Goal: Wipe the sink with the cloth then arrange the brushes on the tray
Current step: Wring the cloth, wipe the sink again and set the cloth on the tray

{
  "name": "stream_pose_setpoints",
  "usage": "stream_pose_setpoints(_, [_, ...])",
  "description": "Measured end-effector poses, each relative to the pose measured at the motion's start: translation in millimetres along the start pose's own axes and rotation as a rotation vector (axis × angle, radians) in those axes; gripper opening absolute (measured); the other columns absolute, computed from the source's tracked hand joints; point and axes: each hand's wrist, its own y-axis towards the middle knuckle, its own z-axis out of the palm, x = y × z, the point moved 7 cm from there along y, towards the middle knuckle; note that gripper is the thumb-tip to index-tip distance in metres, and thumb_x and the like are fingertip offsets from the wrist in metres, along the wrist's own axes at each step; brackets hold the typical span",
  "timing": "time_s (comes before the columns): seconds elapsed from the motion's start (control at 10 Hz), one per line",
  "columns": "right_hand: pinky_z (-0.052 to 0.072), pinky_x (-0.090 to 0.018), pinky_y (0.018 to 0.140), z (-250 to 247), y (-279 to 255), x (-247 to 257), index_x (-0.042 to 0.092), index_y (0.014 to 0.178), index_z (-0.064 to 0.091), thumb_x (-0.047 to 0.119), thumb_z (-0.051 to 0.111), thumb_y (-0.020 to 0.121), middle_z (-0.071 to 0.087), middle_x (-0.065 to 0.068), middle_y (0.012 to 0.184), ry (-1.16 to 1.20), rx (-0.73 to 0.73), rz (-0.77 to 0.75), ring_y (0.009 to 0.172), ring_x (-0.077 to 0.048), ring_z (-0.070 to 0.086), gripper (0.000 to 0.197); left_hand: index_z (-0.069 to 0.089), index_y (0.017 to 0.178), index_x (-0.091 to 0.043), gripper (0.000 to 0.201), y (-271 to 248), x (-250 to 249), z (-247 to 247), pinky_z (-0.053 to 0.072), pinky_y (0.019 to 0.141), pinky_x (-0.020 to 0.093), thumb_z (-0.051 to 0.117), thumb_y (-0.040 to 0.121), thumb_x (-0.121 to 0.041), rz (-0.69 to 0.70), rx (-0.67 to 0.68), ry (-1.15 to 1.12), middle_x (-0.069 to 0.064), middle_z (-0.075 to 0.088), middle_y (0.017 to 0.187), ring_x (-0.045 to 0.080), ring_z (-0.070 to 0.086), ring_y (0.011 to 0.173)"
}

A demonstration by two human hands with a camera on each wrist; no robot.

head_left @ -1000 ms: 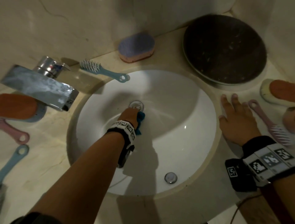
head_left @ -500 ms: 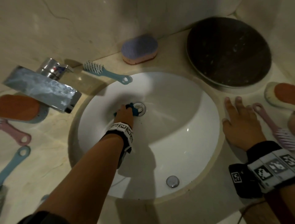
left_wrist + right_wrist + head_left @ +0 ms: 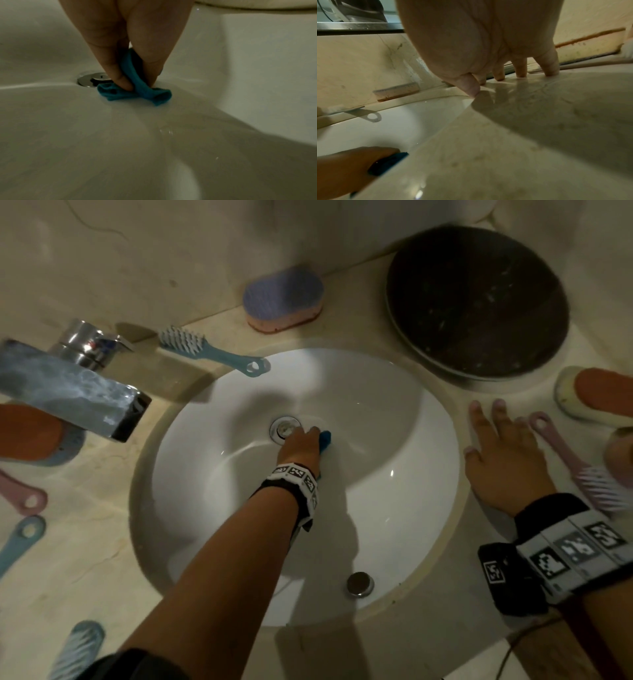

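Observation:
My left hand (image 3: 301, 445) pinches a small blue cloth (image 3: 137, 89) and presses it onto the white sink (image 3: 394, 460) bottom, just right of the metal drain (image 3: 282, 429). In the head view only a bit of the cloth (image 3: 325, 438) shows past the fingers. My right hand (image 3: 503, 453) lies flat with spread fingers (image 3: 520, 70) on the counter at the sink's right rim. A round dark tray (image 3: 476, 302) sits at the back right. A blue brush (image 3: 209, 352) lies behind the sink, and a pink brush (image 3: 579, 463) beside my right hand.
The chrome faucet (image 3: 68, 385) juts over the sink's left side. A purple sponge (image 3: 282, 299) leans at the back wall. Orange-topped scrubbers (image 3: 596, 397) (image 3: 29, 433) lie at the far right and far left. More pink (image 3: 20, 494) and blue (image 3: 19, 542) brush handles lie on the left counter.
My left hand has swept the cloth from the drain's left side back to its right side. The right hand has stayed on the counter.

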Motion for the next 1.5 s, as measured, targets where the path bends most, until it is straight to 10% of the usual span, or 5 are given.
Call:
stream_pose_setpoints(0.4, [0.017,-0.055,0.115,-2.3,-3.7,2.6,0.028,0.150,-0.003,0.027,0.037,0.096,-0.007,-0.004,0.159,0.015,0.001,0.018,0.145,-0.036,0.006,0.068,0.032,0.140,-0.009,0.055,1.7,3.0,-90.8,0.041,0.095,0.039,0.052,0.089,-0.010,0.122,-0.323,-0.009,0.020,0.054,0.125,0.036,0.052,0.115])
stream_pose_setpoints(0.7, [0.014,-0.051,0.117,-9.5,0.3,0.7,0.029,0.149,-0.009,0.033,0.033,0.098,-0.012,-0.004,0.159,0.015,0.137,-0.030,0.145,-0.036,0.002,0.066,0.053,0.109,-0.004,0.021,-32.6,-1.9,-71.0,0.043,0.080,0.030,0.052,0.088,-0.010,0.122,-0.232,-0.070,0.015,0.060,0.100,0.027,0.057,0.095])
stream_pose_setpoints(0.9, [0.018,-0.052,0.116,-2.6,-0.2,1.0,0.028,0.149,-0.007,0.032,0.034,0.097,-0.009,-0.005,0.159,-0.009,0.053,-0.021,0.145,-0.036,0.005,0.067,0.049,0.130,-0.010,0.042,-13.5,-23.4,3.0,0.038,0.101,0.035,0.055,0.089,-0.015,0.209,0.074,0.094,0.016,0.049,0.131,0.033,0.049,0.121])
stream_pose_setpoints(1.3, [0.018,-0.055,0.115,-4.8,-4.2,3.9,0.031,0.149,-0.009,0.030,0.036,0.096,-0.011,-0.002,0.159,0.026,0.036,0.008,0.145,-0.035,0.001,0.069,0.045,0.134,-0.016,0.049,4.1,11.4,-35.2,0.038,0.103,0.037,0.059,0.088,-0.017,0.182,-0.166,0.063,0.012,0.045,0.129,0.032,0.047,0.119])
stream_pose_setpoints(1.5, [0.016,-0.056,0.115,-4.2,-3.7,4.3,0.031,0.149,-0.008,0.030,0.036,0.096,-0.011,-0.001,0.159,0.043,0.048,0.012,0.146,-0.034,0.001,0.068,0.046,0.134,-0.018,0.043,2.1,-11.5,-0.7,0.035,0.103,0.036,0.053,0.091,-0.014,0.317,-0.012,0.143,0.009,0.044,0.131,0.031,0.046,0.120])
